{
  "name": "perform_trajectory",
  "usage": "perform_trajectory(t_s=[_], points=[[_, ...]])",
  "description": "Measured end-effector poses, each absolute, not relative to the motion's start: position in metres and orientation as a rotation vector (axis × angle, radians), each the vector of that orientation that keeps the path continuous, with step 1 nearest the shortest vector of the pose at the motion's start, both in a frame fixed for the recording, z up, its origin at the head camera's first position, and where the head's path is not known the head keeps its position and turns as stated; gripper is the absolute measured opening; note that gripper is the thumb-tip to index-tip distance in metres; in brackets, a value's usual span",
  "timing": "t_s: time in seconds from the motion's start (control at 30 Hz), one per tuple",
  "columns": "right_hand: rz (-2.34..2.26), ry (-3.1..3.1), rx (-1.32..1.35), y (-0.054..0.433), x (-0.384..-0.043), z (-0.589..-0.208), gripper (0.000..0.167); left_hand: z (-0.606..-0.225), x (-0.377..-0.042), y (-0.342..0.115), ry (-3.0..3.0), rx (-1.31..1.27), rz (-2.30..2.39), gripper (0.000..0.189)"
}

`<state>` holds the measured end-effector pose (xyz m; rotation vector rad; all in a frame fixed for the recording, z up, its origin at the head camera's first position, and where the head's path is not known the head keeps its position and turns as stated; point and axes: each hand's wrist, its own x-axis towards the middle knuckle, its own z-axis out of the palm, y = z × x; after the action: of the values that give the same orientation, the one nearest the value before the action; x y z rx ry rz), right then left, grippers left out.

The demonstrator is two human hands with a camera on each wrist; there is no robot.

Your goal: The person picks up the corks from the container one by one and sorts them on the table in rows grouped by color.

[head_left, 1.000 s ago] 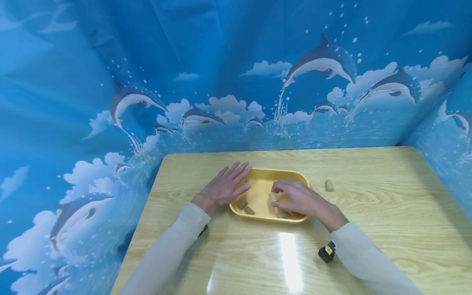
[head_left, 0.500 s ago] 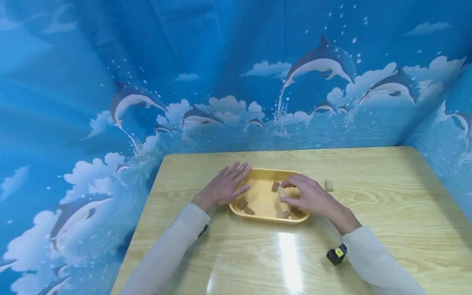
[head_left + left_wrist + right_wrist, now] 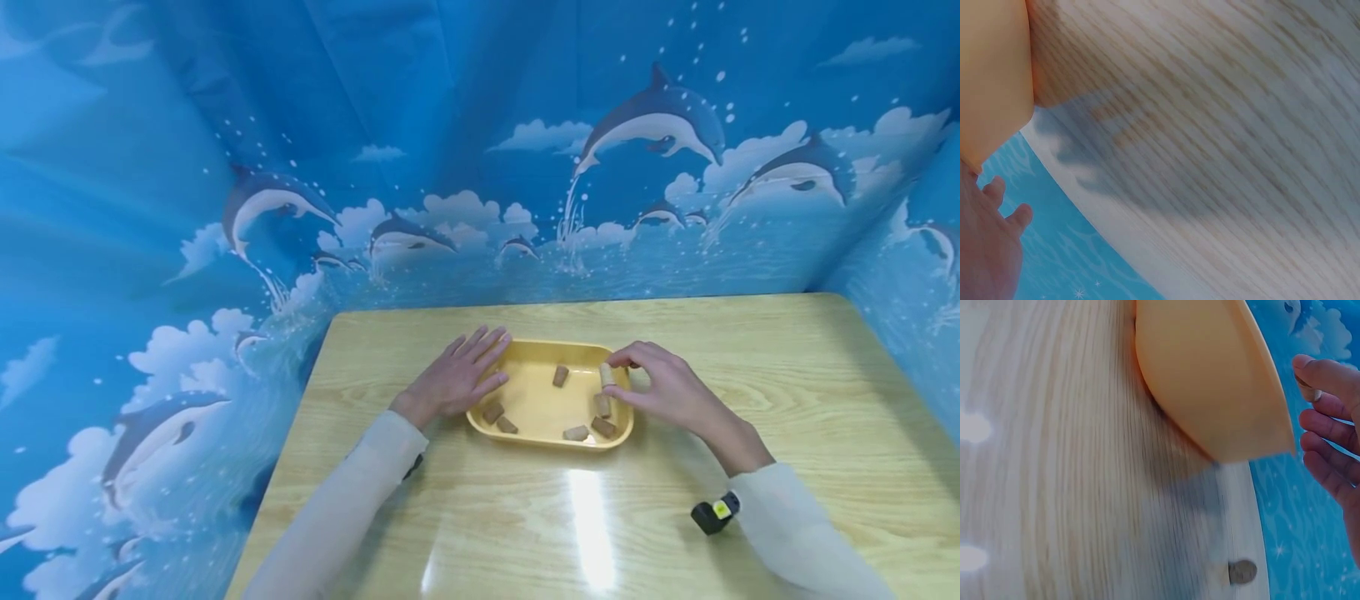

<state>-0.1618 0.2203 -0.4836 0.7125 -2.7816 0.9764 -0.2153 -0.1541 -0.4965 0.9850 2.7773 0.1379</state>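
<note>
The table (image 3: pixel 817 375) reaches widest right of the yellow tray (image 3: pixel 532 392) at lower centre. My left hand (image 3: pixel 453 379) lies spread at its left edge; near its right edge, my right hand (image 3: pixel 671 387) pinches a cork (image 3: pixel 607 376). 6 other corks (image 3: pixel 560 377) lie inside.

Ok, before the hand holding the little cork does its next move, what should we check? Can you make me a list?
1. Right hand has its cork: ok, it pinches the pale cork.
2. Pale cork is higher than the rim of the tray: ok, the right wrist view shows that.
3. Left hand is by the tray: ok, fingers spread at its left end.
4. No cork is outside on the table: not ok, the right wrist view shows a loose cork.
5. Nothing hides under the left hand: cannot tell.
</note>
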Motion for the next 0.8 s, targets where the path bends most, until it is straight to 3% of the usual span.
perform_trajectory(t_s=[0.8], points=[[0.867,-2.867,0.466,0.287,-0.155,-0.491,0.042,-0.496,-0.216,-0.155,2.776,0.983,0.134,0.072]])
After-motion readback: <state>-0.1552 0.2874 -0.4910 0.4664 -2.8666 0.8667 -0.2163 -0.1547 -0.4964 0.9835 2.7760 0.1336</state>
